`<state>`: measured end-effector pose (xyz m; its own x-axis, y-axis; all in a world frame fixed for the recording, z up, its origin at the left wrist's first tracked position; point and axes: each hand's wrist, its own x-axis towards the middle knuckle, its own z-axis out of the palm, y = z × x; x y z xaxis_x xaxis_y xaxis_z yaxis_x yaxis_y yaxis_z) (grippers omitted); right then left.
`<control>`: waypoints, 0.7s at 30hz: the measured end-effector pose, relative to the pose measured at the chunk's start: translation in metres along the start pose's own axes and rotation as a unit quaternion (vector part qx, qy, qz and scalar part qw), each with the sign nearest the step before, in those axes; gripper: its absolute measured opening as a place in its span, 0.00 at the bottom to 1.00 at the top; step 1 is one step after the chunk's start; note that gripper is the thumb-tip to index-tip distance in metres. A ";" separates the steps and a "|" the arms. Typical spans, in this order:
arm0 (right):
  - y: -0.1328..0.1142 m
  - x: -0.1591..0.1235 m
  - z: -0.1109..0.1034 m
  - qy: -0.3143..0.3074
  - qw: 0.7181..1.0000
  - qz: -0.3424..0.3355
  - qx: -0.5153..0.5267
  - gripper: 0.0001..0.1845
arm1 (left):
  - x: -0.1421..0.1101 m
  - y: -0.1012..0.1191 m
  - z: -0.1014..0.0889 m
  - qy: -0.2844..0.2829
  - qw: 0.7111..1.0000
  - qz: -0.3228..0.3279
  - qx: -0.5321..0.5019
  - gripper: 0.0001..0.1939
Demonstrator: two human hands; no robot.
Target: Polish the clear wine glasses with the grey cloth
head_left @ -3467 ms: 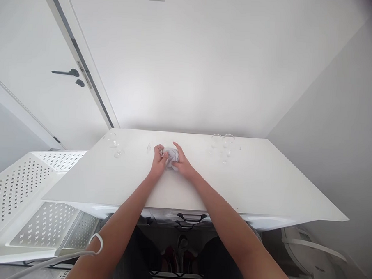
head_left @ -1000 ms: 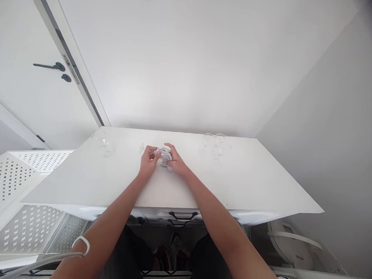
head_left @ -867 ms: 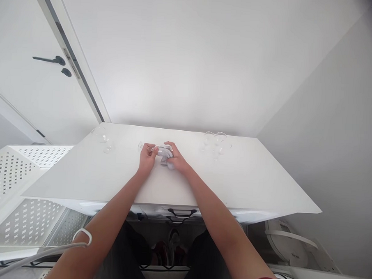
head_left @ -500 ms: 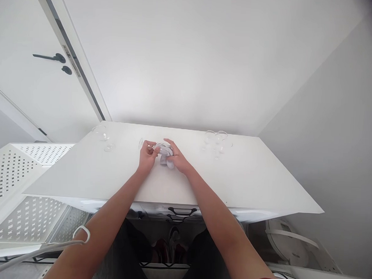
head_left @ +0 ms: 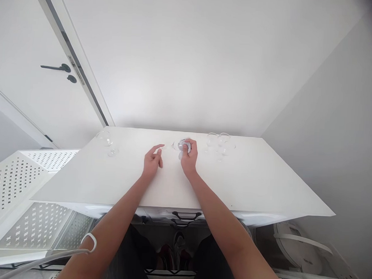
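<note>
A clear wine glass (head_left: 175, 145) is held sideways above the white cabinet top, its bowl toward my right hand (head_left: 190, 154). That hand is closed around the bowl with a pale grey-white cloth (head_left: 181, 155) bunched in its fingers. To the left, my left hand (head_left: 153, 160) is open, index finger stretched out and thumb apart, by the foot end of the glass; whether a fingertip touches it I cannot tell. One stemmed glass (head_left: 104, 140) stands at the far left of the top. Several clear stemmed glasses (head_left: 223, 140) are grouped right of my right hand.
The white cabinet top (head_left: 248, 179) runs up to the wall, with black drawer handles (head_left: 186, 216) below its front edge. White perforated panels (head_left: 31, 223) and a looped white cable (head_left: 90, 240) are at left. A round white appliance (head_left: 298, 247) sits low at right.
My left hand has opened away from the glass. My right hand, with cloth and glass, has moved right. The whole view has shifted slightly.
</note>
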<state>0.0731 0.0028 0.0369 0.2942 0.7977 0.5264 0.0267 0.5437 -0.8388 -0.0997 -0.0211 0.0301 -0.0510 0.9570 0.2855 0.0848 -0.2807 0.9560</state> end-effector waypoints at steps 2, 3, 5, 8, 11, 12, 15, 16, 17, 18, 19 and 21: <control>-0.002 -0.001 0.000 -0.006 1.000 -0.001 -0.007 0.11 | 0.001 -0.002 -0.003 0.119 0.991 0.048 0.046 0.20; -0.003 -0.002 0.000 -0.018 1.000 0.003 -0.006 0.11 | 0.003 -0.004 -0.004 0.139 0.985 0.070 0.072 0.19; -0.004 -0.002 0.001 -0.047 0.999 0.004 -0.001 0.11 | 0.005 -0.006 -0.003 0.086 0.984 0.097 0.123 0.16; -0.005 -0.001 0.001 -0.053 0.998 0.000 0.016 0.11 | 0.008 -0.009 0.002 -0.067 0.981 0.077 0.164 0.16; -0.003 0.002 0.000 -0.048 0.997 0.035 0.051 0.15 | 0.009 -0.011 0.003 -0.085 0.981 0.040 0.171 0.18; -0.002 0.002 0.001 -0.042 0.995 0.059 0.066 0.17 | 0.009 -0.011 0.003 -0.062 0.983 0.032 0.170 0.18; 0.007 0.002 0.003 0.009 0.988 0.133 0.078 0.17 | 0.009 -0.012 -0.001 0.021 0.988 0.005 0.154 0.18; 0.010 0.002 0.004 0.026 0.986 0.149 0.075 0.18 | 0.008 -0.012 -0.003 0.047 0.988 -0.002 0.145 0.18; 0.013 0.001 0.006 0.035 0.983 0.162 0.073 0.20 | 0.008 -0.011 -0.004 0.072 0.988 -0.007 0.135 0.18; 0.015 0.001 0.007 0.037 0.982 0.171 0.072 0.22 | 0.008 -0.011 -0.004 0.093 0.988 -0.010 0.125 0.18; 0.017 0.000 0.008 0.031 0.980 0.181 0.078 0.23 | 0.007 -0.011 -0.004 0.104 0.988 -0.010 0.116 0.19; 0.017 0.000 0.009 0.019 0.970 0.208 0.121 0.24 | 0.007 -0.011 -0.003 0.083 0.990 -0.005 0.111 0.19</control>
<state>0.0649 0.0150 0.0240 0.2674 0.9534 0.1397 -0.3259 0.2259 -0.9180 -0.1043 -0.0118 0.0220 -0.2138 0.9295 0.3006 0.2990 -0.2307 0.9259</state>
